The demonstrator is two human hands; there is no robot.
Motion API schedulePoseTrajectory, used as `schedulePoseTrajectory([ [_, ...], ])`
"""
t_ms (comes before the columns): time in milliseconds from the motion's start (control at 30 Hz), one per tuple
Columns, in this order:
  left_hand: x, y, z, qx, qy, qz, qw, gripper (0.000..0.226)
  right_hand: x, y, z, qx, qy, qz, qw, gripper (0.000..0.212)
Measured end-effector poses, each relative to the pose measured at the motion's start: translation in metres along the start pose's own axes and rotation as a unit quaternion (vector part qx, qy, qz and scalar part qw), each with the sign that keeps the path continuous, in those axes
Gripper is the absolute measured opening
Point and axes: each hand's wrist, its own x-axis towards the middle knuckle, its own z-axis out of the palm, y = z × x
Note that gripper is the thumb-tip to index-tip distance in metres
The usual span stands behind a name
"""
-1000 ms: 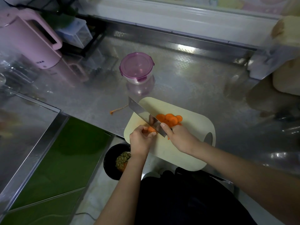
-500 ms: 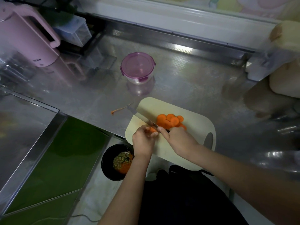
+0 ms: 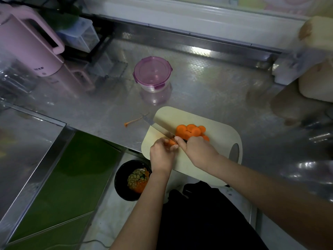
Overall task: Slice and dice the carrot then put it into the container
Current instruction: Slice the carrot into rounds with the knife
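A pale, smooth cutting board (image 3: 219, 141) with rounded corners lies on the embossed steel counter (image 3: 207, 91). Flat round carrot slices (image 3: 191, 131) are heaped at its middle. The left hand (image 3: 162, 154), fingers curled, pinches the short carrot stub (image 3: 172, 142) on the board. The right hand (image 3: 198, 150) grips the knife (image 3: 160, 129), its broad shiny blade down against the stub. The round, clear, purple-lidded container (image 3: 152, 73) stands well behind

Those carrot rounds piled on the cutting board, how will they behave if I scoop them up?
Probably stiff and light: the carrot rounds are small, thick discs. They overlap in a loose pile on the cutting board, so a push would likely scatter them. Any tipped on edge might roll.
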Motion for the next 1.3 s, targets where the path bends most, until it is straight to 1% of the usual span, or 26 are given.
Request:
schedulePoseTrajectory([
  [100,-0.001,0.000,0.000,0.001,0.002,0.004,1.000,0.018,0.006,-0.006,0.000,-0.026,-0.014,0.006,1.000,0.043],
  [200,-0.001,0.002,-0.002,-0.009,0.000,0.004,1.000,0.014,0.014,-0.010,-0.001,-0.049,-0.004,0.008,0.999,0.048],
  [300,0.000,0.003,-0.003,0.002,-0.001,0.011,1.000,0.015,0.017,-0.011,-0.004,-0.067,-0.028,0.028,0.997,0.053],
  [400,0.000,0.002,-0.004,0.024,-0.010,0.023,0.999,0.017,0.019,-0.014,-0.008,-0.054,-0.027,0.032,0.998,0.055],
  [500,0.001,0.003,-0.006,0.021,-0.013,0.020,0.999,0.018,0.014,-0.020,-0.016,-0.040,-0.042,0.028,0.998,0.055],
  [567,0.001,0.005,-0.007,0.021,-0.010,0.011,1.000,0.019,0.011,-0.019,-0.015,-0.051,-0.062,0.012,0.997,0.051],
  [633,0.001,0.005,-0.007,0.016,-0.007,0.006,1.000,0.019,0.008,-0.016,-0.014,-0.068,-0.062,-0.018,0.996,0.042],
  [700,0.002,0.004,-0.007,0.011,-0.007,0.004,1.000,0.017,0.004,-0.015,-0.014,-0.055,-0.070,-0.031,0.996,0.040],
  [767,0.003,0.003,-0.007,0.013,-0.006,0.002,1.000,0.019,0.003,-0.014,-0.015,-0.029,-0.090,-0.022,0.995,0.042],
  [833,0.005,0.001,-0.006,0.020,-0.006,0.002,1.000,0.023,0.005,-0.014,-0.016,0.011,-0.087,-0.002,0.996,0.043],
  [867,0.005,0.001,-0.006,0.022,-0.006,0.000,1.000,0.023,0.008,-0.013,-0.013,0.032,-0.094,0.006,0.995,0.045],
  [933,0.004,0.002,-0.006,0.020,-0.009,-0.004,1.000,0.018,0.015,-0.011,-0.014,0.066,-0.123,0.021,0.990,0.065],
  [967,0.004,0.003,-0.006,0.019,-0.009,-0.005,1.000,0.016,0.016,-0.010,-0.015,0.055,-0.129,0.021,0.990,0.073],
  [1000,0.003,0.004,-0.006,0.017,-0.009,-0.006,1.000,0.015,0.019,-0.008,-0.016,0.050,-0.130,0.021,0.990,0.072],
  [1067,0.001,0.007,-0.007,0.014,-0.002,-0.003,1.000,0.014,0.018,-0.002,-0.019,0.027,-0.094,-0.007,0.995,0.046],
  [1100,0.001,0.008,-0.007,0.013,0.003,0.000,1.000,0.015,0.015,0.001,-0.021,0.003,-0.074,-0.030,0.997,0.040],
  [1167,0.001,0.010,-0.007,0.014,0.010,0.002,1.000,0.017,0.008,0.009,-0.014,-0.043,-0.062,-0.068,0.995,0.043],
  [1233,0.000,0.010,-0.008,0.021,0.012,0.000,1.000,0.021,-0.001,0.019,-0.008,-0.009,-0.045,-0.087,0.995,0.057],
  [1267,0.000,0.010,-0.007,0.022,0.010,-0.002,1.000,0.022,-0.005,0.026,-0.007,-0.007,-0.041,-0.095,0.995,0.060],
  [1300,0.000,0.011,-0.007,0.019,0.009,-0.005,1.000,0.022,-0.012,0.031,-0.008,-0.013,-0.046,-0.088,0.995,0.059],
])
